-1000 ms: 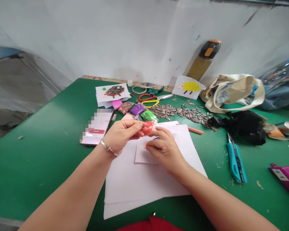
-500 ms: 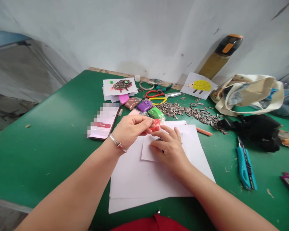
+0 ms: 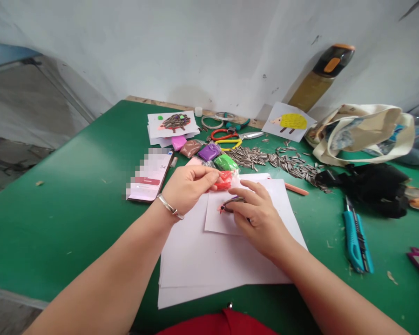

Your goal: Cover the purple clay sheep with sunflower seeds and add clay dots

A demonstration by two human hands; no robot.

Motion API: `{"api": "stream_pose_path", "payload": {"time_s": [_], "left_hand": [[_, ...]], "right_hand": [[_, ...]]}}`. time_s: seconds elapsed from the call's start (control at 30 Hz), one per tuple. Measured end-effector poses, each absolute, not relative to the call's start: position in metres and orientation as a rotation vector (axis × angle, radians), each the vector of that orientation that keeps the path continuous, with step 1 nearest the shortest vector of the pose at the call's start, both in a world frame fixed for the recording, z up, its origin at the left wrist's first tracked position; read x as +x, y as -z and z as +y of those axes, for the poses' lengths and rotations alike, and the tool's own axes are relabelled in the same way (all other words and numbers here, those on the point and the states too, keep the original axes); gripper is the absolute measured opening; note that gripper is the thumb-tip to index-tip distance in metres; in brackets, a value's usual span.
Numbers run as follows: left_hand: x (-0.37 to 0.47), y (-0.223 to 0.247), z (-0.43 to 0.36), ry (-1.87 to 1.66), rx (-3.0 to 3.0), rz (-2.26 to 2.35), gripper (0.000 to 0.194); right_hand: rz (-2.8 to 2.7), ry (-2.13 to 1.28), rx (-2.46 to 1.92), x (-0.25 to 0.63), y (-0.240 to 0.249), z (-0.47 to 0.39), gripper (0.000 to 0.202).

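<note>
my left hand (image 3: 190,188) hangs before the red packet (image 3: 225,180), thumb close to forefinger; whether they pinch anything, i cannot tell. my right hand (image 3: 260,211) arches over the small card (image 3: 218,224), fingers loosely parted. the card lies on white sheets (image 3: 202,265) on a green table (image 3: 91,200) against a pale wall (image 3: 178,51). its figure's (image 3: 222,208) pink end points left, its body running rightward, partly hidden.

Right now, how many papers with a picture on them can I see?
3: the yellow animal picture in front of the bottle, the dark animal picture at back left, and the partly covered picture under the right hand. Others may be hidden.
</note>
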State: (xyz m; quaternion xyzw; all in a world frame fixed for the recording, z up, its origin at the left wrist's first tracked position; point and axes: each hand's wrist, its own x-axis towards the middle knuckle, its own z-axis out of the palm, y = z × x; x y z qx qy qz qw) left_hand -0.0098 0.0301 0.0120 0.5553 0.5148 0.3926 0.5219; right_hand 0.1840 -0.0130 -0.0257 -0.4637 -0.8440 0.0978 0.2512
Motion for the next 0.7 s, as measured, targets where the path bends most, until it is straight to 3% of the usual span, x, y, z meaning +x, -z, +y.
{"api": "stream_pose_path", "payload": {"time_s": [0.17, 0.4, 0.7], "left_hand": [[-0.012, -0.013, 0.032, -0.783, 1.644, 1.412, 0.027], [-0.012, -0.012, 0.028, -0.18, 2.182, 1.517, 0.032], [-0.007, -0.009, 0.028, -0.048, 2.182, 1.425, 0.031]], "right_hand": [[-2.447, -0.2, -1.238, 0.178, 0.014, -0.031, 0.03], [-2.472, -0.019, -1.273, 0.181, 0.028, -0.048, 0.036], [-2.527, -0.035, -1.284, 0.182, 0.031, -0.041, 0.037]]}}
